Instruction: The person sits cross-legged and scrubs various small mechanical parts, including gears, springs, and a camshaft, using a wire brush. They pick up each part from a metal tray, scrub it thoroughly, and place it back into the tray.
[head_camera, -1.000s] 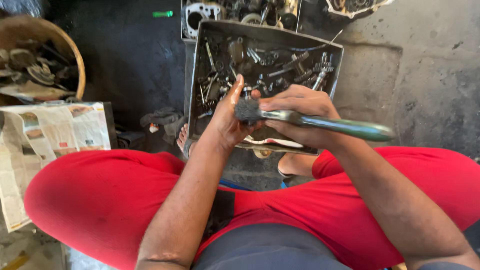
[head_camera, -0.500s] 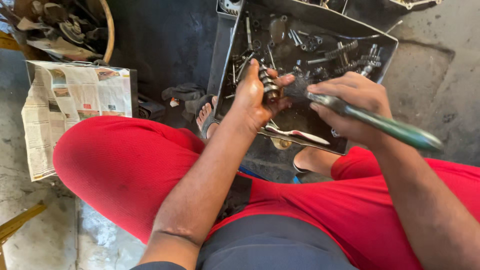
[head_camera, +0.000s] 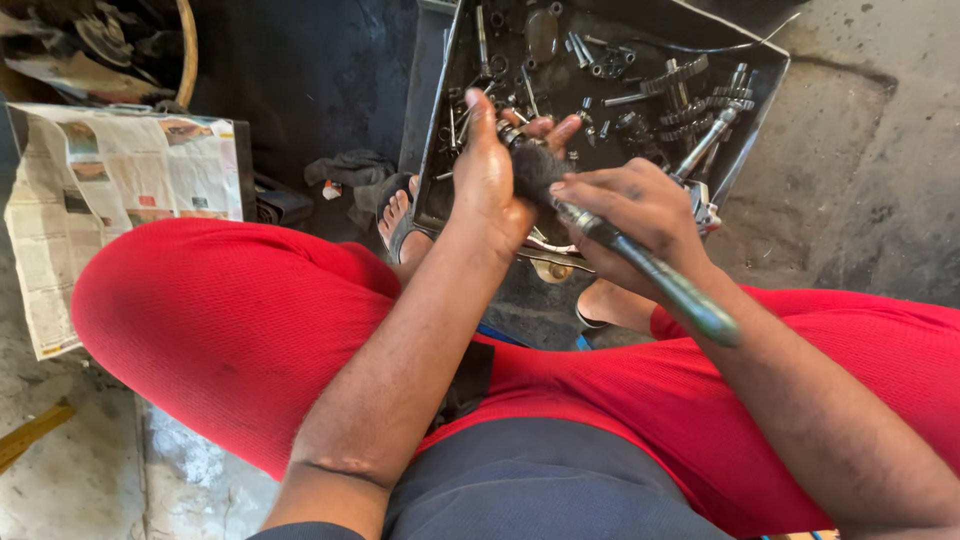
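My left hand (head_camera: 495, 185) cups a small dark metal part (head_camera: 532, 165) — fingers curled up behind it, thumb edge toward me — so it sits steady against the palm while the tool works on it. My right hand (head_camera: 635, 215) has a closed grip round the shaft of a long tool with a greenish handle (head_camera: 660, 275), whose head meets the part at about ten o'clock from my knuckles; the handle runs down toward four o'clock, over my red-clad thigh (head_camera: 230, 330). Both forearms rise from my lap, left wrist bent back, right wrist turned inward. The part hangs above the near edge of a dark metal tray (head_camera: 760, 110) of gears and bolts at twelve o'clock — loose bits would drop in there, I judge. A newspaper (head_camera: 110, 190) lies on the floor at ten o'clock.
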